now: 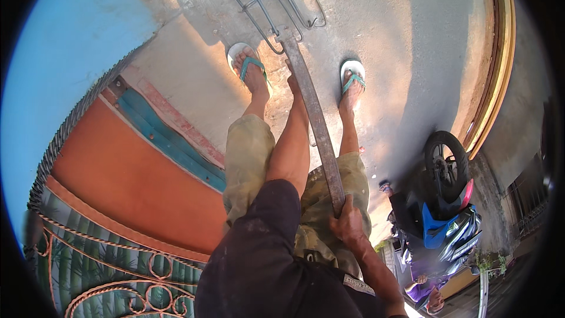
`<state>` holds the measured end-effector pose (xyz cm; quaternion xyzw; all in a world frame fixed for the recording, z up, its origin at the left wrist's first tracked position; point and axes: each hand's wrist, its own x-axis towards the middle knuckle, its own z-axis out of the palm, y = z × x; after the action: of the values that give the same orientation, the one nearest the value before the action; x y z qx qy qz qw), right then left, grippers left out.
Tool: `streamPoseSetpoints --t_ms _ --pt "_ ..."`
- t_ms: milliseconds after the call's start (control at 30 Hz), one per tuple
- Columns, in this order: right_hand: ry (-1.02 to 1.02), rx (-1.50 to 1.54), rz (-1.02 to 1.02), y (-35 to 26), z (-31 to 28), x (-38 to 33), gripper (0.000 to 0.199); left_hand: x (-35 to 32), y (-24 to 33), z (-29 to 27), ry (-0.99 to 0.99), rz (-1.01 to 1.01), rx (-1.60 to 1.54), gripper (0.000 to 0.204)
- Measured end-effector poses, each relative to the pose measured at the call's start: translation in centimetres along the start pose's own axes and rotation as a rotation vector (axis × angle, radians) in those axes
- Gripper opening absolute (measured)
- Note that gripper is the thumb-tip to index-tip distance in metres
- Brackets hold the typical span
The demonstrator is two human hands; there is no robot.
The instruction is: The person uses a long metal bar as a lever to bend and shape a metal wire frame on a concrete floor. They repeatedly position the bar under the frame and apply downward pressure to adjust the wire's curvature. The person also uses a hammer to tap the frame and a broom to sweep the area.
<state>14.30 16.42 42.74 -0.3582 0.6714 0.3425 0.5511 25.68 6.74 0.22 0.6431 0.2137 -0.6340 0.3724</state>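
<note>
Two hands on one long metal bar (318, 123): right hand (348, 219) has its grip clamped round the upper end near the waist, left hand (292, 81) sits low on the bar w/ fingers seemingly closed on it, though the bar hides part of them. Bar's lower tip meets a bent steel rod frame (268, 6) lying on the concrete ground, approx. between the feet. Risk: feet (253, 70) are in open flip-flops just beside the tip, so if the bar slips off the rod it could hit toes. Rod may also spring back, & a parked motorbike (447, 206) stands near on the right.
</note>
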Motion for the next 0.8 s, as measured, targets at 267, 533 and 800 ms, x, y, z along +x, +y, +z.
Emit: streamPoseSetpoints --t_ms 267,533,800 --pt "0.022 0.104 -0.078 1.9 4.1 1.7 0.06 7.6 -6.0 -3.4 0.05 0.064 -0.091 0.053" --pt "-0.018 0.165 -0.043 0.2 1.3 0.0 0.057 5.2 -4.8 -2.3 -0.033 0.034 0.047 0.074" --pt "-0.039 0.085 -0.035 -4.1 -9.6 -7.5 0.058 -5.6 -0.5 2.8 -0.231 0.234 0.108 0.046"
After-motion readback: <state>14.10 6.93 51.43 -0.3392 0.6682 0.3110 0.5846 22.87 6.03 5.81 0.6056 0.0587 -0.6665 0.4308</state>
